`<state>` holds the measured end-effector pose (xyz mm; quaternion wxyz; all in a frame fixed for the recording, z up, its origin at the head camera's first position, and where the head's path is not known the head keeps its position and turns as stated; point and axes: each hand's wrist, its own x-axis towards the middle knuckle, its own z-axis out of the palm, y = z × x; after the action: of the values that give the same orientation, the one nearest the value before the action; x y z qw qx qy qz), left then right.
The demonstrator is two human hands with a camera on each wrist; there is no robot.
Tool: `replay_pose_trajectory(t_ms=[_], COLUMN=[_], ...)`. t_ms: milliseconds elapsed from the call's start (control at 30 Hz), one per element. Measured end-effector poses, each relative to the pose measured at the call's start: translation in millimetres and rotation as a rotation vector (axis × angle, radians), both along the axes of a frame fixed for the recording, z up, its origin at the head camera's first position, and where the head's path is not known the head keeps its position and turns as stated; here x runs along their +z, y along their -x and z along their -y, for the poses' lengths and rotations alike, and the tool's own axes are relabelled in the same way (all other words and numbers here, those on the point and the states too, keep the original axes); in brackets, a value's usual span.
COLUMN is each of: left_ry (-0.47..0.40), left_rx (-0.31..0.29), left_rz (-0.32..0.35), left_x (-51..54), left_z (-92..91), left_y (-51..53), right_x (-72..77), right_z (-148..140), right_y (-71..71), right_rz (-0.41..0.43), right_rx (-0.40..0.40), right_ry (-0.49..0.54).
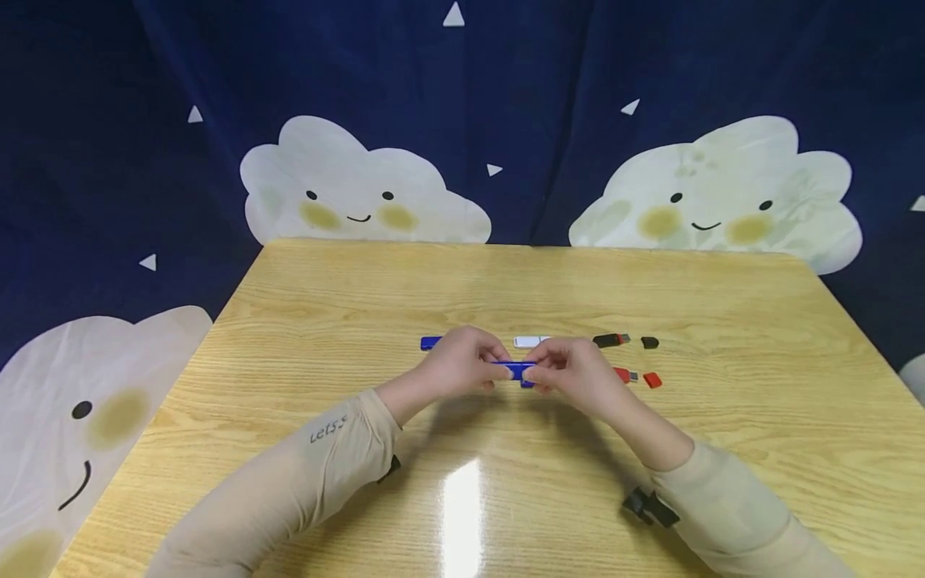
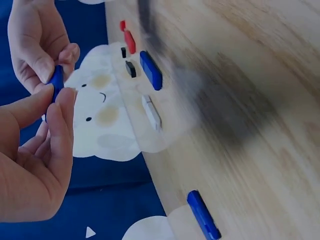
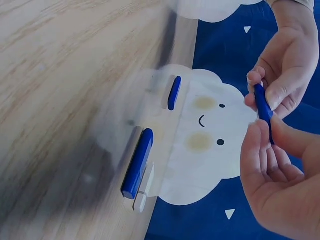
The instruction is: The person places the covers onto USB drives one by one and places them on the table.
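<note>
Both hands hold one blue USB stick (image 1: pixel 517 370) level above the table, one at each end. My left hand (image 1: pixel 461 363) pinches its left end between thumb and fingers; my right hand (image 1: pixel 578 372) pinches the right end the same way. The fingers cover much of the stick (image 3: pixel 263 106), so I cannot tell whether its cap is on. Beneath the hands lies a second blue USB stick (image 2: pixel 151 70), mostly hidden in the head view. Beyond the left hand a third blue stick (image 1: pixel 429 343) rests on the table.
A white USB stick (image 1: pixel 531 341) lies behind the hands. To the right are a black USB stick (image 1: pixel 611 340) with its plug bare, its black cap (image 1: pixel 649 342), a red USB stick (image 1: pixel 625 375) and its red cap (image 1: pixel 653 380). The wooden table (image 1: pixel 347 297) meets a dark blue curtain.
</note>
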<state>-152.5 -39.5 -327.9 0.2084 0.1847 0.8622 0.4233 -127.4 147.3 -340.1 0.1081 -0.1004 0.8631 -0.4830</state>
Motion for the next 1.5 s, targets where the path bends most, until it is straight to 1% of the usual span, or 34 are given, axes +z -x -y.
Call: replay_pose_trajectory(t_ms=[133,367,433,533,667,733,800,867,933,1067,1200,1300,1500], left_ry=[-0.008,0.012,0.022,0.044,0.081,0.102,0.13,0.162,0.191,0.229,0.263,0.285,0.297], left_rx=[0.004,-0.017,-0.026,-0.054,-0.079,-0.087,-0.092,-0.091,-0.082,-0.053,-0.034,-0.026,-0.029], left_rz=[0.017,-0.016,-0.036,-0.104,-0.231,-0.287,-0.327,-0.355,-0.376,-0.406,-0.441,-0.461,-0.447], left_x=[-0.4,-1.9,-3.5,-7.8,-14.2,-15.8,-16.2,-16.3,-16.8,-17.3,-19.6,-22.4,-25.7], left_z=[0.2,0.1,0.6,3.5,10.3,13.6,16.0,17.9,19.9,25.0,30.8,35.4,42.5], left_y=[0.1,1.3,1.8,2.5,2.3,1.6,0.8,0.5,0.3,-0.8,-0.9,0.0,1.0], right_x=[-0.6,-3.8,-4.7,-5.5,-5.7,-6.1,-6.8,-7.5,-9.5,-13.7,-14.3,-13.4,-15.9], right_z=[0,1,1,1,1,1,2,3,5,13,23,30,43], right_y=[0.8,4.0,5.3,7.6,10.9,12.4,13.5,14.1,14.9,15.7,16.3,18.2,22.7], right_rz=[0.026,0.06,0.074,0.094,0.12,0.136,0.143,0.122,0.079,-0.036,-0.115,-0.142,-0.151], right_rx=[-0.005,-0.007,-0.009,-0.01,-0.013,-0.011,0.0,0.024,0.043,0.051,0.062,0.085,0.128], right_ry=[0.002,0.025,0.034,0.056,0.079,0.082,0.085,0.069,0.033,-0.09,-0.188,-0.229,-0.268])
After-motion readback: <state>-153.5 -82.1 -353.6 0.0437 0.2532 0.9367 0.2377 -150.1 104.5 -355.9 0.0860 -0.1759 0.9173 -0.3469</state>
